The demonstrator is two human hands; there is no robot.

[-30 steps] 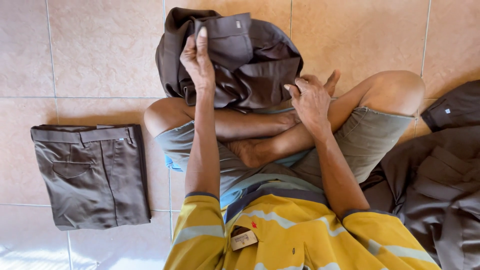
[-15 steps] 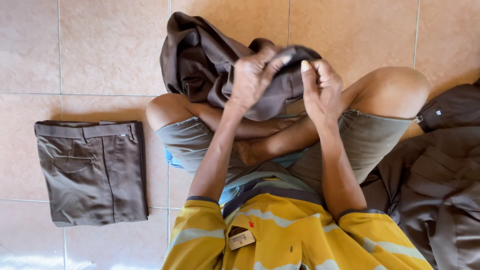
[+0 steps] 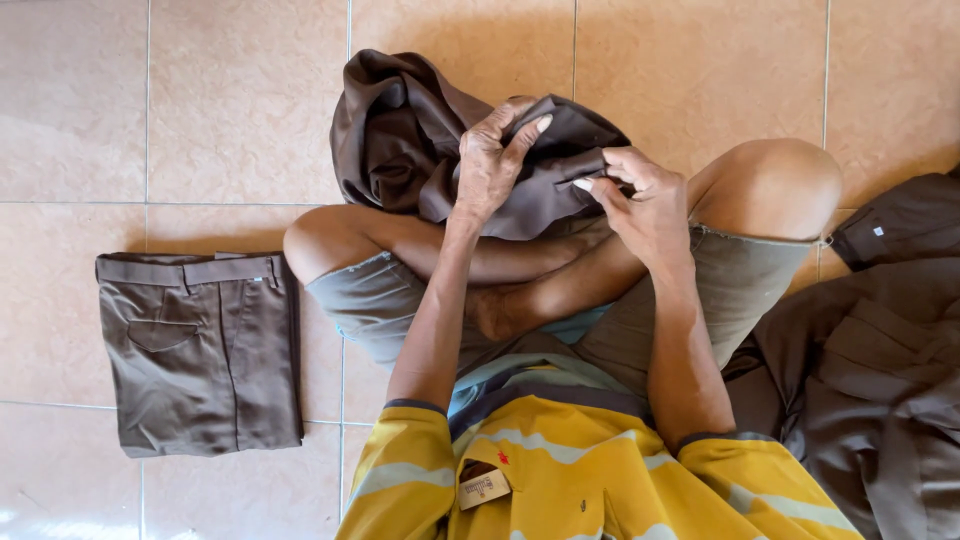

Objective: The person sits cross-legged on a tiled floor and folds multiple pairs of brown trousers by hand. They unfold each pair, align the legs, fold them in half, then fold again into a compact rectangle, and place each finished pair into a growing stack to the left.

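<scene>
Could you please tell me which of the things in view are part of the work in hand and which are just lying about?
In hand:
- left hand
- right hand
- crumpled brown garment, gripped by both

Lying about:
- folded brown trousers on the tiled floor
- heap of brown clothes

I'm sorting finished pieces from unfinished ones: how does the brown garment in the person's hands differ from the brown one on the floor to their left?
The held garment is bunched and crumpled; the folded trousers lie flat in a neat rectangle. The held garment is gripped by the left hand and right hand over the crossed legs; the folded trousers rest untouched on the tiled floor. Both are dark brown cloth.
</scene>
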